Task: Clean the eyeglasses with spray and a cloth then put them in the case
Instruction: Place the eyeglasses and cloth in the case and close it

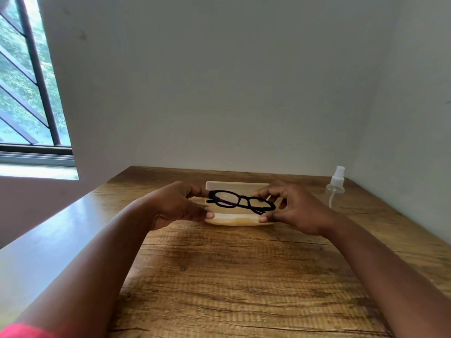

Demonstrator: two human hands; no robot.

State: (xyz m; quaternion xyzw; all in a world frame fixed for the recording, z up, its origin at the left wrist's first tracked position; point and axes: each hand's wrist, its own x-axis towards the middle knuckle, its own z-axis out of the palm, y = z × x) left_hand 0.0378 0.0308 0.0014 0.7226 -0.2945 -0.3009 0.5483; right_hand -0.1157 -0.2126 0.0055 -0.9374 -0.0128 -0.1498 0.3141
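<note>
On the wooden bench (234, 276), near its far edge by the pale wall (219, 81), a cream-coloured eyeglass case (234, 219) lay open, its lid (234, 186) standing up at the back and its shallow tray facing the person. Just above that open case, the black-framed eyeglasses (240, 202) were held between both hands, lenses facing the camera and the frame tilted so its left end sat a little higher than its right. Whether the frame touched the case's lining could not be told.

The left hand (178, 206) gripped the left end of the frame; its fingers were curled round the hinge area, while the thumb lay lower, against the front left corner of the case. The right hand (292, 208) pinched the right end of the frame between curled fingers above and the thumb below, that thumb tip resting near the case's front right rim. So each grip was closed on the eyeglasses, not spread.

To the right of the case, well apart from the hands and close to the wall, a clear spray bottle (335, 187) with a white nozzle stood upright on the bench. At the far left a barred window (26, 76) showed green foliage outside, and a strip of red sleeve (22, 331) appeared at the lower left corner.
</note>
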